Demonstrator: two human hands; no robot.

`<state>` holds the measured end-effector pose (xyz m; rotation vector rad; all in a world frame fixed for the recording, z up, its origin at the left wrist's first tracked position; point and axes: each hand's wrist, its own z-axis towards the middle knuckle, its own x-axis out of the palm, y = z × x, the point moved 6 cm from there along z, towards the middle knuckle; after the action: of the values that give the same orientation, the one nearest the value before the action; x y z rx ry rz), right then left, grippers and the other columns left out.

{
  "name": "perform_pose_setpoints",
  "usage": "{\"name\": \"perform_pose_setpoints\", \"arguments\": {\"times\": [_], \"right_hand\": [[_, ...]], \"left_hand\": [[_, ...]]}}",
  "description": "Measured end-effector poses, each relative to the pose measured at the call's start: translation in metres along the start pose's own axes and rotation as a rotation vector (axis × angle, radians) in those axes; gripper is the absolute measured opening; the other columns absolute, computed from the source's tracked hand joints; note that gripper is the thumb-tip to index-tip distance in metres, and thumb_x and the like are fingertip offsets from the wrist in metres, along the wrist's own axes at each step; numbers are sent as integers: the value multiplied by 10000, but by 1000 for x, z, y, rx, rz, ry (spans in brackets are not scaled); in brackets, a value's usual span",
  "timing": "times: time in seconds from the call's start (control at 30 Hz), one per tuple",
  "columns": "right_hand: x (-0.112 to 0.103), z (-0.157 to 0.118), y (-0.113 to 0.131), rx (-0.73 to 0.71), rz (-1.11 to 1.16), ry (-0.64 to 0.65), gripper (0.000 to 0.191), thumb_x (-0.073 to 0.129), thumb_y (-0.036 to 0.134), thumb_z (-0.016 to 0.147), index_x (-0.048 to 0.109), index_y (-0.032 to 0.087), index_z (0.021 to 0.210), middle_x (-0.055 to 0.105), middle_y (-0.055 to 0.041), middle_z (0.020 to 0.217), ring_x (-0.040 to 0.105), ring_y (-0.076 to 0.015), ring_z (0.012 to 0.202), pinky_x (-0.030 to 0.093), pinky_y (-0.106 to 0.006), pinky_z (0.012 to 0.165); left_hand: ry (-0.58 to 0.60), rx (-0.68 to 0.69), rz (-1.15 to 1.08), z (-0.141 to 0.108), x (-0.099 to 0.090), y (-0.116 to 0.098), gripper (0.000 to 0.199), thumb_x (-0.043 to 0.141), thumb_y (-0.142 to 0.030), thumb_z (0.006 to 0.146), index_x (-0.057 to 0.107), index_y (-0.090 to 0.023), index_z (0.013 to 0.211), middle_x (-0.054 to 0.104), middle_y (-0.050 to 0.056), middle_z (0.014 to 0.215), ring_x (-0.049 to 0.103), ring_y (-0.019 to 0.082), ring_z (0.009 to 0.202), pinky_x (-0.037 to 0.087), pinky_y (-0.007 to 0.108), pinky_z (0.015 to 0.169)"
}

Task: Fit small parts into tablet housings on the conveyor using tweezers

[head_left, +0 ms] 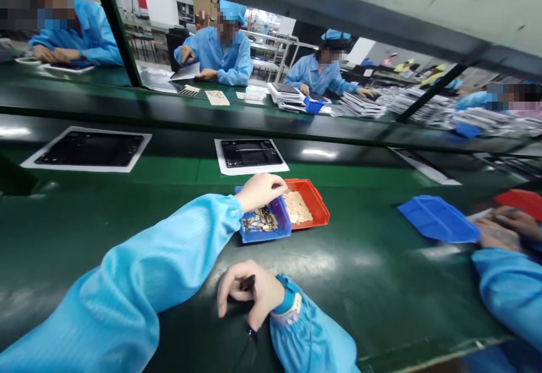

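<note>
My left hand [261, 191] is over the rims of two bins, its fingers pressed together at the red bin's near-left corner; what they hold, if anything, is too small to tell. The blue bin [283, 218] below it holds small metallic parts [260, 219]. Beside it, the red bin [319, 201] contains pale flat pieces [297, 208]. Nearer to me, my right hand [249, 294] is curled round a dark slim object [248, 282], partly hidden by the fingers. A pale band [292, 311] circles that wrist, and a dark tip shows below the thumb.
Black panels on white sheets [252, 154] [91, 148] lie on the conveyor beyond the bins. At the right are a blue tray [438, 218] and a co-worker's hands [503, 229]. Across the line, people in blue sit near stacked sheets [288, 93]. A green post [116, 29] rises at the left.
</note>
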<state>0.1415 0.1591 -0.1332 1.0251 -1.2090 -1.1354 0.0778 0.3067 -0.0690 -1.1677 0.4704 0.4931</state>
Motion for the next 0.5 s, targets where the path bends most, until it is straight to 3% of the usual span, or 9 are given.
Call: {"name": "perform_pose_setpoints", "arguments": {"times": [0.13, 0.23, 0.33, 0.43, 0.5], "right_hand": [[-1, 1, -13, 6, 70, 11, 624, 802, 558, 476, 604, 152, 907, 704, -68, 827, 180, -23, 414, 202, -177, 351], [-6, 1, -16, -35, 191, 1, 618, 846, 479, 464, 601, 164, 936, 691, -41, 812, 165, -12, 401, 166, -169, 341], [-14, 0, -14, -109, 240, -86, 669, 845, 448, 497, 559, 217, 1056, 667, 6, 781, 137, -6, 389, 96, -170, 350], [-22, -3, -15, -116, 104, -256, 786, 795, 438, 589, 411, 288, 1258, 635, 29, 753, 147, -20, 399, 99, -187, 398], [-22, -4, -20, -73, 6, -317, 858, 756, 417, 642, 285, 319, 1352, 617, 30, 724, 170, -31, 401, 127, -205, 425]], "left_hand": [[92, 23, 57, 35, 26, -3, 209, 484, -124, 827, 690, -133, 857, 706, 77, 881, 646, 223, 865, 471, 343, 826], [73, 76, 73, 28, 11, -5, 266, 431, -118, 858, 647, -142, 1010, 671, 77, 1056, 605, 202, 1010, 433, 333, 930], [-46, 107, 99, -16, -30, -9, 277, 370, -189, 904, 598, -150, 1057, 640, 73, 1089, 583, 177, 1019, 423, 309, 940], [-181, 200, 55, -85, -69, -25, 285, 326, -235, 907, 599, -158, 895, 654, 72, 901, 607, 170, 847, 473, 288, 816], [-95, 266, 28, -128, -74, -35, 278, 328, -233, 893, 592, -171, 833, 660, 66, 840, 611, 162, 777, 481, 266, 752]]}}
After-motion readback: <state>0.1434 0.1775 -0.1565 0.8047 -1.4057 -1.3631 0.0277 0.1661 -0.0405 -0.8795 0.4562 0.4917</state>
